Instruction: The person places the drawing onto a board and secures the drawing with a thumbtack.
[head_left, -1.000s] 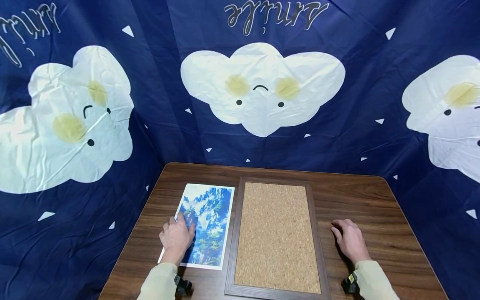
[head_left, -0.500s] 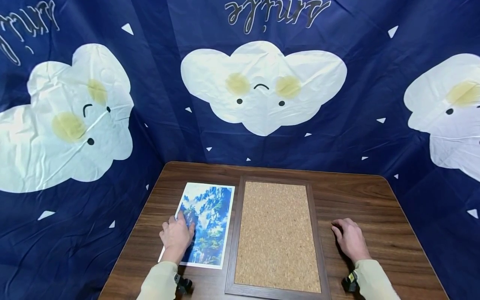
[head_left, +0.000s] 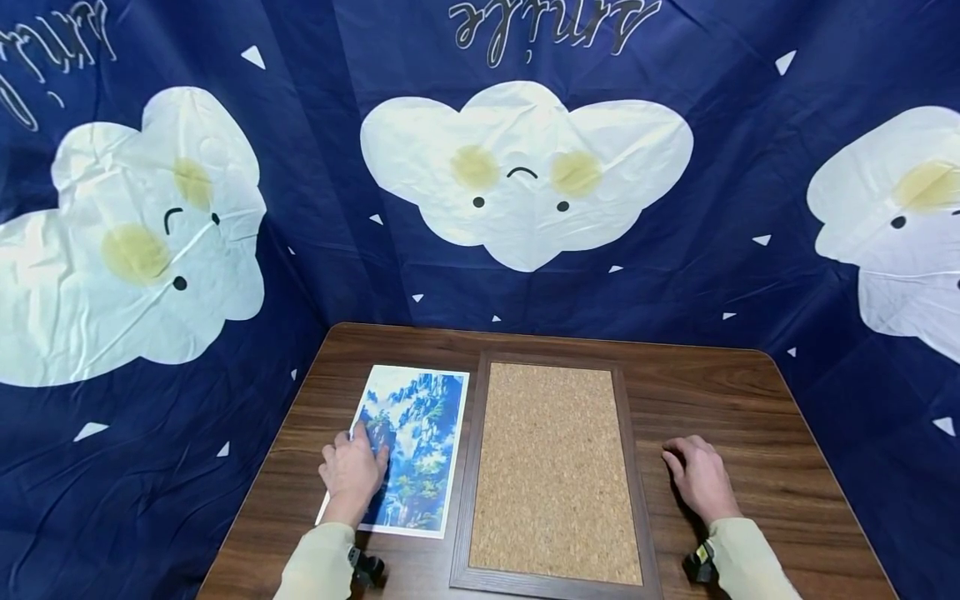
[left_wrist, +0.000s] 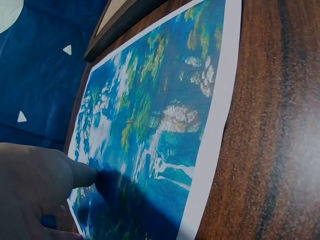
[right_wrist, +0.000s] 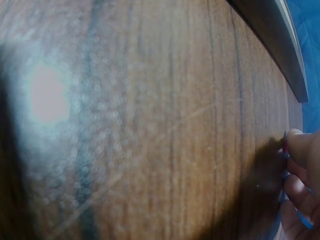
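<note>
A print of a blue mountain landscape [head_left: 420, 450] with a white border lies flat on the table. Over its left edge rests my left hand [head_left: 351, 472]; the thumb [left_wrist: 82, 175] lies over the picture in the left wrist view. To the right of the print is a cork board [head_left: 555, 475] in a brown frame. My right hand [head_left: 702, 478] is low over the table, right of the board, fingers curled. In the right wrist view its thumb and forefinger pinch a small red push pin [right_wrist: 286, 145], mostly hidden, with a thin dark tip showing.
The brown wood table [head_left: 720, 392] meets a dark blue cloth [head_left: 300, 167] with white clouds at the back and sides. A narrow strip of wood separates the print from the board's frame [head_left: 468, 475]. Dark wrist cameras [head_left: 366, 569] sit at both cuffs.
</note>
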